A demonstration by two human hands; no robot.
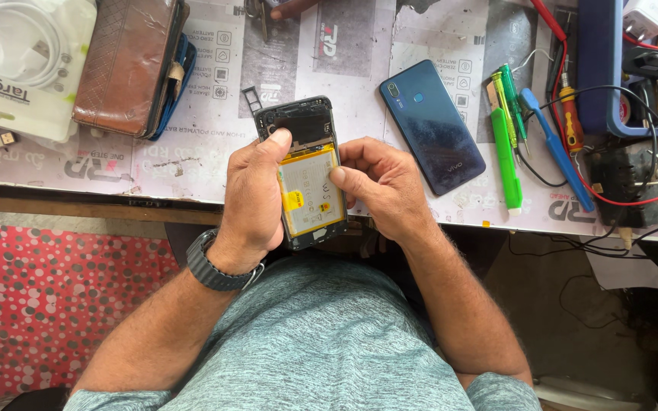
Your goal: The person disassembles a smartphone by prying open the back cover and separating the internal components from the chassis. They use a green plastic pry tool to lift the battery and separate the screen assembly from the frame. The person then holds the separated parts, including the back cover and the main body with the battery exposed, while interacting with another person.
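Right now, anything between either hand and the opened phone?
Nothing visible. The left hand grips the opened phone along its left edge, thumb on the upper part. The right hand touches its right side, thumb on the battery. The blue back cover lies apart on the table.

One opened phone (308,173), one blue back cover (432,125), one brown wallet (127,65), two green testers (506,141), one blue tool (556,148) and one wristwatch (215,262) are counted.
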